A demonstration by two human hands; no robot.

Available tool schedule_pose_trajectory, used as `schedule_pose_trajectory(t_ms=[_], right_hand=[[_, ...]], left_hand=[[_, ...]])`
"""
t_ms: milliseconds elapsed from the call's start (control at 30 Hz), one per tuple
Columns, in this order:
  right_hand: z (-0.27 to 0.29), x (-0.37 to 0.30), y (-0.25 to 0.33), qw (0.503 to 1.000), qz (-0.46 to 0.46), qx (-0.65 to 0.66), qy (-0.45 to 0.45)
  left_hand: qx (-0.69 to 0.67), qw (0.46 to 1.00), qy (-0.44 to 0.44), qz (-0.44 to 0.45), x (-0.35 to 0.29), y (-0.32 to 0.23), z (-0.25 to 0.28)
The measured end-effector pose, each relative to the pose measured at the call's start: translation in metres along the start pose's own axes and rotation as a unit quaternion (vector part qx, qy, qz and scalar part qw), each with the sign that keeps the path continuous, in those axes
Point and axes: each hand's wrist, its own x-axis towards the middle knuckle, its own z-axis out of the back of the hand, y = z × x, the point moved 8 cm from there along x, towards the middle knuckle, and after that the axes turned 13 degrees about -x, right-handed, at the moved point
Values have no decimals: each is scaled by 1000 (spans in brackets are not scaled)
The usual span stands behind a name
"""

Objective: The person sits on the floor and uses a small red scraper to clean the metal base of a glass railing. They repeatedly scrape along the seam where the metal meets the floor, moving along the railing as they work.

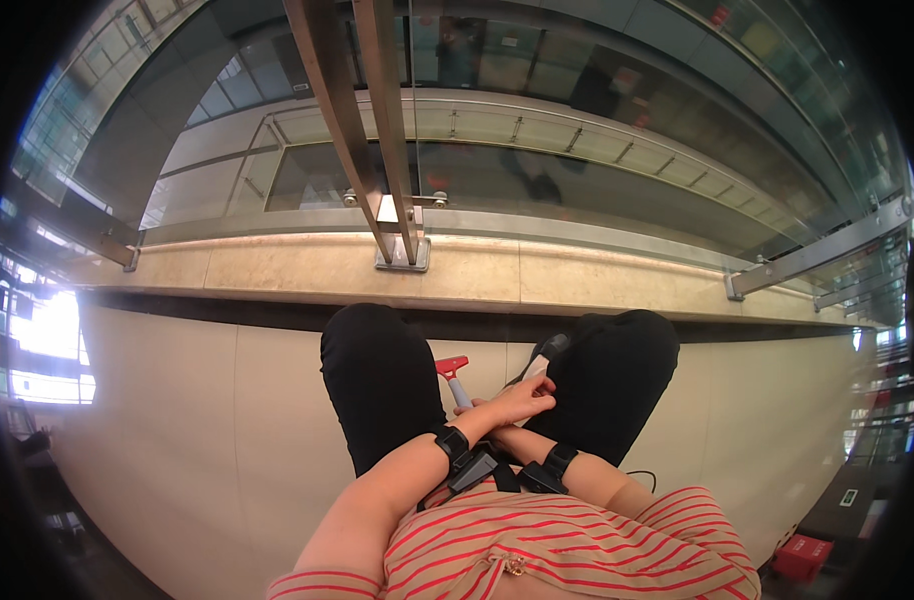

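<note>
My forearms cross between my bent knees in black trousers. My left hand reaches across to the right and lies by the inner side of my right knee. Its fingers are loosely bent and apart, with nothing visible in them. Beneath it, my right hand points to the left, mostly hidden by the left wrist. From that hand sticks up a scraper with a wide red head and a grey handle. A whitish object with a dark end, perhaps a shoe, shows just beyond my left hand.
Ahead runs a beige stone ledge with a metal railing post and glass panels. Pale floor tiles surround me. A red box stands at the lower right. Dark straps with devices sit on my forearms.
</note>
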Motion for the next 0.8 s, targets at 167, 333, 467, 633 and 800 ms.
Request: schedule_pose_trajectory(t_ms=[167, 333, 467, 633, 800], right_hand=[[28, 17, 17, 977, 3, -144, -158], [27, 7, 76, 977, 164, 2, -135], [32, 2, 147, 955, 242, -43, -164], [62, 0, 219, 955, 112, -200, -186], [99, -3, 275, 944, 77, -316, -50]], left_hand=[[-43, 992, 107, 53, -8, -25, -15], [-132, 971, 198, 19, -21, -106, -28], [-176, 972, 156, -8, -7, -167, 2], [-164, 973, 149, -60, 8, -233, 41], [-110, 982, 146, -47, 22, -271, 57]])
